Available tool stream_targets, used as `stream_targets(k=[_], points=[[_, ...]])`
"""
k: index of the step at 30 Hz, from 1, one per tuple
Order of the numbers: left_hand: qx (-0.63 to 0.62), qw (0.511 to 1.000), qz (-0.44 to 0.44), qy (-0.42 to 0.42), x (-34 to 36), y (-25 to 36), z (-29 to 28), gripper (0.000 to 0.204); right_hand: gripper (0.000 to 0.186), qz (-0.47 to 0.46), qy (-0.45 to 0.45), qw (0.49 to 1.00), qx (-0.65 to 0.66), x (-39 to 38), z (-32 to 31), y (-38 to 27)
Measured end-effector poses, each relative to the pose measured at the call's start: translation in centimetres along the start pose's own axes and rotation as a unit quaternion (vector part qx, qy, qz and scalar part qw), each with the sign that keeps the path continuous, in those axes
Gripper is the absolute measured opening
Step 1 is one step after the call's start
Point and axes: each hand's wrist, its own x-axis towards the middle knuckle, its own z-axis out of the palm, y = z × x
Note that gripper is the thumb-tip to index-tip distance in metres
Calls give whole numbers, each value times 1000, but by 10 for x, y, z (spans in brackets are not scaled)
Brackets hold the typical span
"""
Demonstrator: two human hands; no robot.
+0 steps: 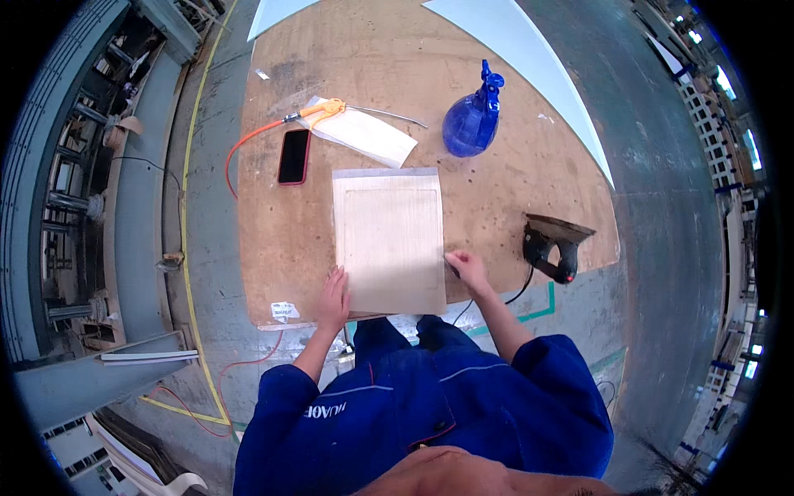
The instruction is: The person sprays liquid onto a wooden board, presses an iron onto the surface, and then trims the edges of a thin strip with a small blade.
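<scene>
A pale wood-grain panel [389, 240] lies flat at the front of the brown worktable, with a greyish-white sheet [385, 174] showing as a strip along its far edge. Resting on the panel's lower left edge, my left hand [333, 299] is open, its fingers stretched out. At the right edge, my right hand [470, 269] is closed, fingertips pinched around a small dark thing that I cannot make out. To its right, a black clothes iron [552, 246] stands on its heel, soleplate facing away from me.
A blue spray bottle [473, 122] stands beyond the panel. Behind the panel's left side lie a phone [294, 157], a pale strip [364, 136] and an orange air blow gun [324, 109] with a hose. White sheets [529, 58] cover the far table [496, 194] corners.
</scene>
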Motion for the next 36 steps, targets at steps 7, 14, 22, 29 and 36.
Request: stream_targets(k=[7,14,22,29,36], points=[[-305,890,-339,30,50,-13,11,45,24,130,5,990,63,-4,30,-37],[-409,814,-408,-56,75,-12,4,22,25,151,-5,988,40,7,12,-29],[-301,863,-405,28,67,-29,18,20,29,172,-41,980,87,-14,17,-15],[-282,921,-266,-45,125,17,-83,26,29,174,-86,965,179,-28,53,-14],[70,997,8,13,139,125,-166,16,18,141,-281,929,196,-91,65,-9]])
